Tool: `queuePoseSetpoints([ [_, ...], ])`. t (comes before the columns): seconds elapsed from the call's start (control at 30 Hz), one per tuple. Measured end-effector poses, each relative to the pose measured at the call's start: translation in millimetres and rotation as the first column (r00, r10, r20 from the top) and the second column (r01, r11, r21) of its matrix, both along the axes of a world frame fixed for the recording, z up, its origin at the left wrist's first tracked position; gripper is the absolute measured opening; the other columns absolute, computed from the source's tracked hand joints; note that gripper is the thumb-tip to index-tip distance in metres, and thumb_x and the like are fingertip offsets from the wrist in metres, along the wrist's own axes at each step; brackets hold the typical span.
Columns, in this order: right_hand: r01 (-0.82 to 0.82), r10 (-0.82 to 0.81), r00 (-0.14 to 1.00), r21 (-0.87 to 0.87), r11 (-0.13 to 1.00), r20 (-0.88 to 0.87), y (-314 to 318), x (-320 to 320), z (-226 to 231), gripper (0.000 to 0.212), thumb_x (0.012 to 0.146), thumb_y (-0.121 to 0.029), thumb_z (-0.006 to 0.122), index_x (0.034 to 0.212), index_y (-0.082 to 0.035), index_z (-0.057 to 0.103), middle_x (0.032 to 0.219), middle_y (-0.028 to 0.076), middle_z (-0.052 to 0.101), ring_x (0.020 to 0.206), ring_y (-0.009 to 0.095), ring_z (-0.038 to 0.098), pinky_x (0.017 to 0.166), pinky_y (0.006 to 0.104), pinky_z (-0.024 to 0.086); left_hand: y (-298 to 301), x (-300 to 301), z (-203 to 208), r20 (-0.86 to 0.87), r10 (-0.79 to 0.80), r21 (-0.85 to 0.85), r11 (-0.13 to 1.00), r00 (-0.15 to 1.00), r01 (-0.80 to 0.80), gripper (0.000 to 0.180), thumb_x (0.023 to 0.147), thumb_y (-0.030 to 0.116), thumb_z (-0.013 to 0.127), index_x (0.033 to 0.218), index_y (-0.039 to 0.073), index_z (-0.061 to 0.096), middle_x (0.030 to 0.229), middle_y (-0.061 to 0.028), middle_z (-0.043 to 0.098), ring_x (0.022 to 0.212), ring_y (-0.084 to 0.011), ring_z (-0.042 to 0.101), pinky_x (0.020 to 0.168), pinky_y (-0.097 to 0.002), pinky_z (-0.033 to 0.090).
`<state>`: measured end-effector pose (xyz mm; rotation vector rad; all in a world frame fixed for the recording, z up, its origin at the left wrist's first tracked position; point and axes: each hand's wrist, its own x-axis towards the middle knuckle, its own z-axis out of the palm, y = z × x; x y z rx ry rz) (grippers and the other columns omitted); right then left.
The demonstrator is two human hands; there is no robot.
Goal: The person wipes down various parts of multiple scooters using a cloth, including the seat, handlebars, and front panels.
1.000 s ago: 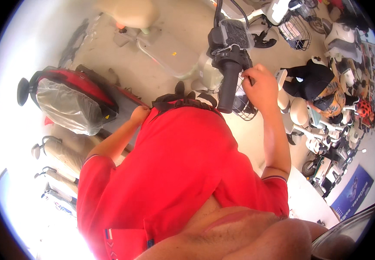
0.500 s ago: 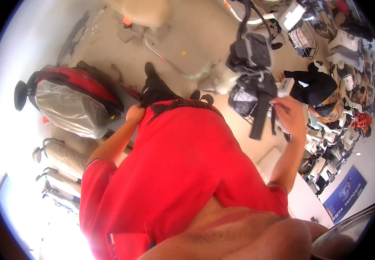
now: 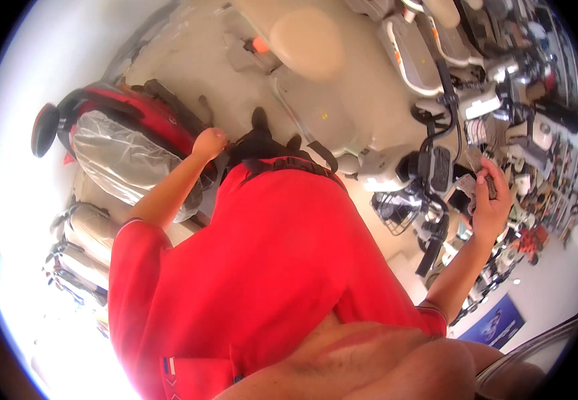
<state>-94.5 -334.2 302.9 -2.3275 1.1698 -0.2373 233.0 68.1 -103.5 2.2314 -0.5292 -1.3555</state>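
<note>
My left hand (image 3: 210, 142) is curled into a fist beyond the hem of my red shirt, beside the red scooter (image 3: 159, 120); nothing shows in it. Held out to the right, my right hand (image 3: 491, 203) has its fingers closed round a thin grey-brown piece (image 3: 473, 159), whose kind I cannot make out. Left of that hand stands an electric scooter with black handlebars (image 3: 435, 230), a dark display (image 3: 439, 168) and a wire basket (image 3: 395, 212). The hand appears apart from the handlebar.
Clear plastic (image 3: 119, 163) covers part of the red scooter. More scooters (image 3: 89, 227) stand at the left, and others crowd the right side. A beige seat (image 3: 307, 43) lies ahead over the pale floor (image 3: 362, 100). A blue poster (image 3: 495, 323) is at lower right.
My left hand has left the shirt hem and swung outward, closed. My right hand has moved right, away from the handlebar grip, and a grey-brown piece now shows in it. The view has shifted.
</note>
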Motion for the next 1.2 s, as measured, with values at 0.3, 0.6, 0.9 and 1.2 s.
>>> queuePoseSetpoints([
  [0.3, -0.097, 0.094, 0.972, -0.004, 0.995, -0.214, -34, 96, -37, 0.066, 0.077, -0.003, 0.057, 0.142, -0.007, 0.042, 0.122, 0.011, 0.063, 0.083, 0.016, 0.063, 0.073, 0.0278, 0.049, 83, -30, 24, 0.113, -0.035, 0.085, 0.996, 0.993, 0.026, 0.014, 0.072, 0.018, 0.059, 0.071, 0.006, 0.067, 0.077, -0.0159, 0.066, 0.077, -0.0338, 0.064, 0.071, -0.0455, 0.051],
  [0.6, -0.128, 0.293, 0.914, 0.487, 0.864, -0.280, -26, 187, -94, 0.045, 0.080, -0.007, 0.057, 0.125, 0.002, 0.059, 0.058, 0.006, 0.056, 0.046, 0.009, 0.051, 0.046, 0.0273, 0.041, 93, -41, 45, -0.023, 0.482, 0.162, 0.866, 0.876, -0.472, 0.027, 0.083, 0.025, 0.052, 0.073, 0.003, 0.065, 0.066, -0.0112, 0.064, 0.066, -0.0247, 0.065, 0.064, -0.0397, 0.049],
  [0.9, -0.250, 0.469, 0.845, 0.586, 0.771, -0.257, 10, 302, -152, 0.037, 0.080, -0.008, 0.054, 0.115, -0.002, 0.065, 0.066, 0.009, 0.061, 0.048, 0.011, 0.053, 0.048, 0.0301, 0.043, 69, -3, 52, 0.386, 0.709, 0.049, 0.624, 0.591, -0.780, 0.025, 0.084, 0.029, 0.058, 0.092, 0.009, 0.071, 0.089, -0.0145, 0.069, 0.085, -0.0311, 0.066, 0.077, -0.0405, 0.051],
  [1.2, -0.339, 0.560, 0.746, 0.517, 0.786, -0.361, -5, 380, -309, 0.034, 0.082, -0.021, 0.062, 0.110, -0.004, 0.067, 0.073, 0.013, 0.066, 0.061, 0.020, 0.063, 0.061, 0.0342, 0.049, 66, 149, 124, 0.357, 0.785, -0.271, 0.605, 0.505, -0.749, 0.016, 0.087, 0.016, 0.062, 0.092, 0.003, 0.070, 0.087, -0.0128, 0.070, 0.081, -0.0231, 0.068, 0.073, -0.0323, 0.051],
])
